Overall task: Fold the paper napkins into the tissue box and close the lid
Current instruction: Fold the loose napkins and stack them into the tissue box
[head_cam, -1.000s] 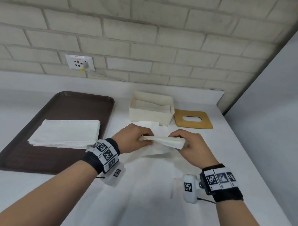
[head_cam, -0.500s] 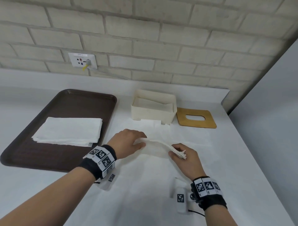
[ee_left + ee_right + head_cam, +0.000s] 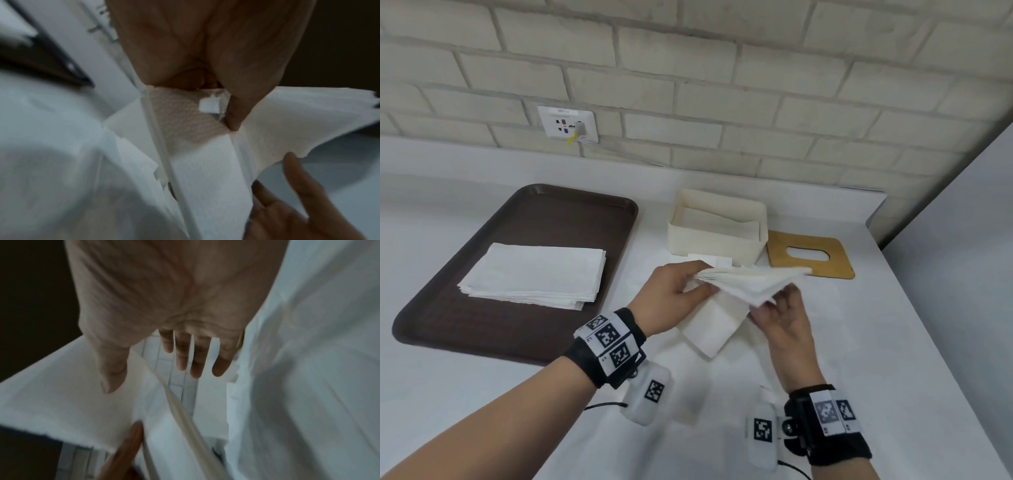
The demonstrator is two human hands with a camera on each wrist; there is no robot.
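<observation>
My left hand (image 3: 700, 284) pinches the left end of a folded bundle of white napkins (image 3: 751, 281), thumb (image 3: 233, 118) on top, and holds it above the counter in front of the box. One flap (image 3: 714, 327) hangs down to the counter. With straight, spread fingers (image 3: 197, 360), my right hand (image 3: 777, 303) is under the bundle's right part and touches it. The cream tissue box (image 3: 717, 243) stands without its lid just behind, some paper lying inside. Right of the box, flat on the counter, lies its wooden lid (image 3: 835, 263) with an oval slot.
A brown tray (image 3: 482, 329) at the left carries a flat stack of napkins (image 3: 534, 274). The white counter (image 3: 825, 342) ends at a brick wall behind and a grey wall (image 3: 962, 274) on the right. A wall socket (image 3: 566, 123) sits above the tray.
The bundle has risen off the counter and gone toward the box. My right hand has let go of its pinch on the right end and now lies open beneath the bundle.
</observation>
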